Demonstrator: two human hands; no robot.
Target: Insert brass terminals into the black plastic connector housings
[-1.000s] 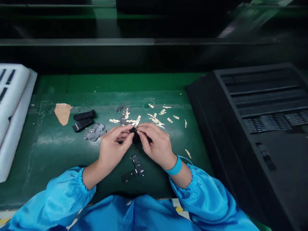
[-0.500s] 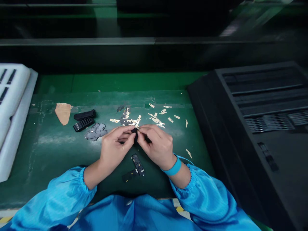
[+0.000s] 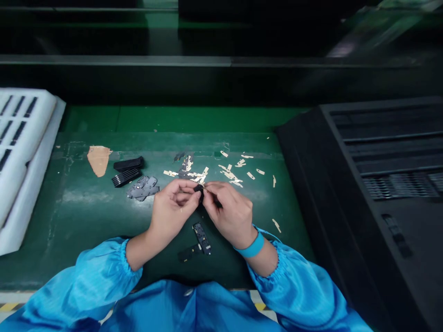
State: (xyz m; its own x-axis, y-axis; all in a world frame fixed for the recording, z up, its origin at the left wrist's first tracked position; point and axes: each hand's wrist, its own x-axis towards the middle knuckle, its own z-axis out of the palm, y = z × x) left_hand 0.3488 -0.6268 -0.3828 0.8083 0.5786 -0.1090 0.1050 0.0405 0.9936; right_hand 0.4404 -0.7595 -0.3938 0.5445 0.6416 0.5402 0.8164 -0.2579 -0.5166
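one left hand (image 3: 173, 205), one right hand (image 3: 230, 210), two blue sleeves (image 3: 100, 263), one wristband (image 3: 252, 245), one held black part (image 3: 198, 188), two loose black parts (image 3: 201, 237), two black stacks (image 3: 126, 177), one tan scrap (image 3: 98, 160), two white trays (image 3: 42, 115), one black tray (image 3: 304, 147), over ten cream strips (image 3: 260, 171), several overlapping grey plates (image 3: 142, 188)

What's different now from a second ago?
The view has swung slightly left, showing more white foam tray. Nothing was visibly taken up or released: left hand and right hand still meet at a small black part; the pale strips stayed put.
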